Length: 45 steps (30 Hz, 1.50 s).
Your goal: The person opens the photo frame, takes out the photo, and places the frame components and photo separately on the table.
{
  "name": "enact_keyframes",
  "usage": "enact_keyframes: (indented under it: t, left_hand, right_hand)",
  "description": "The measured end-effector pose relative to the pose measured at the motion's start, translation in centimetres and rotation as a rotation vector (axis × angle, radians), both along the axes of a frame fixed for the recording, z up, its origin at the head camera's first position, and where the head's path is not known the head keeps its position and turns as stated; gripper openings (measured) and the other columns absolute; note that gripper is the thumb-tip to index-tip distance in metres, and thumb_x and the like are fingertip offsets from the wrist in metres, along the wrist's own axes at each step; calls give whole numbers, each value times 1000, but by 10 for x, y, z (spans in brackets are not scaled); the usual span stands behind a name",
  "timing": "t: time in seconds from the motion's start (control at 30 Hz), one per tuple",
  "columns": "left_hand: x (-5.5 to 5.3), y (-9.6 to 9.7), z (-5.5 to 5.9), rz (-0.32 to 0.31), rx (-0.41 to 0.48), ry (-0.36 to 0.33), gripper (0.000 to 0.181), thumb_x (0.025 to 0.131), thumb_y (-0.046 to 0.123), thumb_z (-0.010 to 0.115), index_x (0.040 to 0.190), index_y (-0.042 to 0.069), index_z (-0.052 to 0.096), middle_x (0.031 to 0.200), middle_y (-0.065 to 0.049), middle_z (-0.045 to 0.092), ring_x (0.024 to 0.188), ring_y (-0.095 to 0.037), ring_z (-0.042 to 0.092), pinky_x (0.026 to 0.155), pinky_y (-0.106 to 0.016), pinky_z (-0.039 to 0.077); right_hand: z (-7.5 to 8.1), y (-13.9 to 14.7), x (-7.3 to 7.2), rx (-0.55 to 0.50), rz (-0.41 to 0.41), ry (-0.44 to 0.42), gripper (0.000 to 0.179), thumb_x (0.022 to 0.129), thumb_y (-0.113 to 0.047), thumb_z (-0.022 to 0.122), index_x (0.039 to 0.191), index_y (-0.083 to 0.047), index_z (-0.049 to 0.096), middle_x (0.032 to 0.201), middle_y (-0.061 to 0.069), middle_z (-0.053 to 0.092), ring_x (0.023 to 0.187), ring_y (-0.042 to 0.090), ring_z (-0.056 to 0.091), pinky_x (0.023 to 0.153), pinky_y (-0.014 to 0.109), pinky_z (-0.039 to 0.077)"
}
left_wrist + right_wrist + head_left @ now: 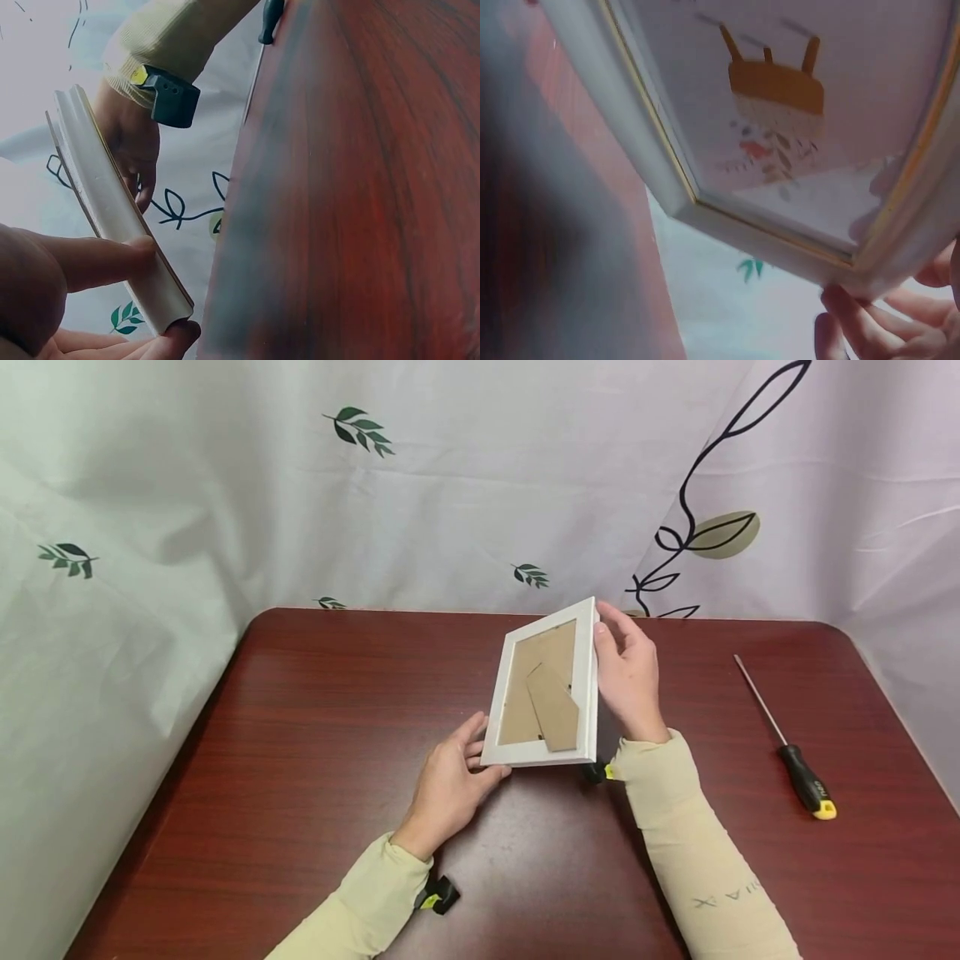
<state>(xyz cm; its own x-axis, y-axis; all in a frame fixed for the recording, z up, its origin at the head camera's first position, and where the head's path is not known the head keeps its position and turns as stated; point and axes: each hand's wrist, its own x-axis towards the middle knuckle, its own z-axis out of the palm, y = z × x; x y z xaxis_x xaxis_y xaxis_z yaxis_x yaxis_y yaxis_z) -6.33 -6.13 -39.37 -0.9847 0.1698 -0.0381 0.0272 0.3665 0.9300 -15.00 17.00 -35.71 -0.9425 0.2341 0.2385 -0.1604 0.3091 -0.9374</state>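
Frame [542,652] hangs tilted above the tabletop [300,760], in mid-air. The left hand [452,781] grips its lower left corner, thumb [139,253] pressed on the narrow edge, fingers beneath. The right hand [628,672] grips near the upper right corner, thumb against the side. Holding 2 opposite corners probably steadies it and allows easy turning; gripping by the edges seems to spare the glossy front. The back, with its brown stand [555,710], is turned to the head view, likely for inspection; the right wrist view shows the picture [776,86] on the other face. A screwdriver [797,764] lies apart on the right, handle on the near side, perhaps to leave both hands room.
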Motion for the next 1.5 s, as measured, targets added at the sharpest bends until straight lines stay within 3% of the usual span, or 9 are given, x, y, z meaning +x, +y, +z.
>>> enact_keyframes:
  t: [0.13,0.3,0.57,0.73,0.93,1.2,1.5]
  left_hand:
    - [-2,-1,-1,23,-50,23,77,81,3,81,148,-6,44,142,-13,58,105,-25,71,85,-29,57]
    - [-3,-1,-3,41,-121,74,77,79,3,83,146,-5,47,140,-12,60,103,-23,72,85,-30,58]
    - [-2,1,-7,64,-296,250,76,77,7,87,143,-6,51,136,-16,62,99,-21,73,82,-32,59]
    - [-2,-1,-8,72,-383,333,75,76,12,88,141,-6,53,125,-17,68,97,-20,73,85,-39,57]
    - [-4,-3,-8,75,-419,344,74,76,14,89,140,-5,54,112,-13,74,99,-22,72,87,-44,55]
    - [-6,3,-6,88,-514,366,73,78,19,88,138,-4,56,129,-19,66,111,-32,67,91,-47,54]
    - [-12,9,-6,84,-547,349,73,77,19,88,139,-5,56,129,-20,66,111,-34,67,90,-48,54]
  right_hand:
    - [3,7,1,109,30,-36,41,106,-23,51,144,-13,57,137,6,63,118,16,61,98,31,48]
    - [6,10,1,169,67,-92,44,105,-26,53,146,-12,54,145,4,56,130,16,54,107,40,43]
    - [6,12,0,178,118,-228,53,102,-25,57,152,-11,45,145,13,55,126,26,58,100,43,47]
    - [4,15,-1,189,131,-304,55,101,-24,59,153,-12,44,141,13,58,119,25,60,93,38,50]
    - [4,19,-2,167,187,-356,56,98,-19,63,151,-8,47,128,16,65,108,24,63,84,27,49]
    - [-2,22,-2,288,223,-382,50,98,-14,63,145,-3,53,126,19,66,111,28,64,90,40,50]
    - [-7,27,-6,307,231,-449,52,98,-13,63,147,-2,49,126,22,66,117,31,64,97,45,50]
